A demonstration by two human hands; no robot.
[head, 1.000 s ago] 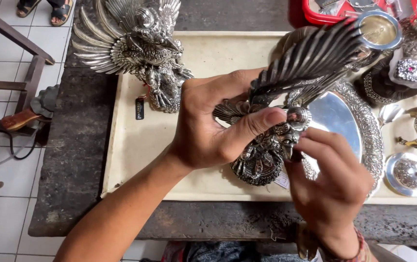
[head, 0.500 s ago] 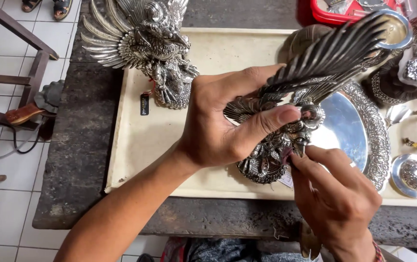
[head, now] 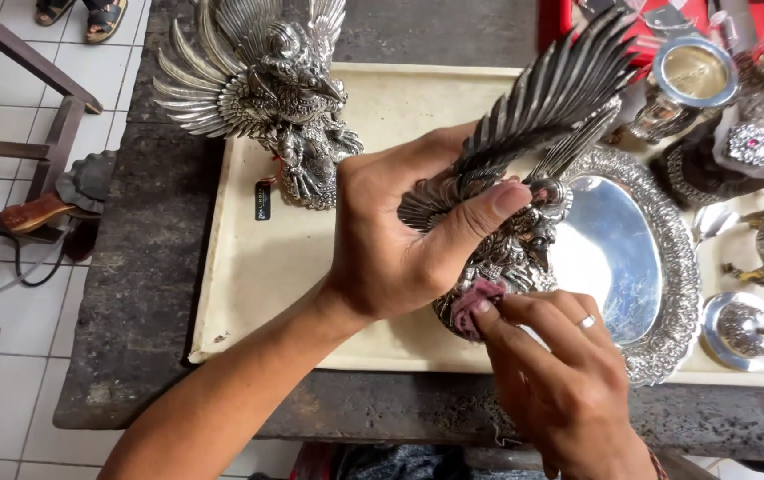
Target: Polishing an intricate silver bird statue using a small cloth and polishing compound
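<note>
Cream tray [head: 249, 276] bearing winged silver statue [head: 266, 89], left hand [head: 400, 240] clamped on silver bird figurine [head: 524, 151], right hand [head: 560, 373] pinching pink cloth [head: 473, 302]

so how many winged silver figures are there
2: one stands at the tray's far left; the other is held in the left hand, with the right hand pressing a cloth to its base. Others may be out of frame.

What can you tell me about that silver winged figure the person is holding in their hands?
The winged figure looks like silvery metal, densely embossed, with long ribbed feathers fanning up and to the right and a beaked head facing right. It is held tilted above the cream mat, in front of an oval silver tray. The left hand grips its body, thumb across the front. The right hand presses a small pinkish cloth against its rounded base. A similar statue stands upright behind.
</note>
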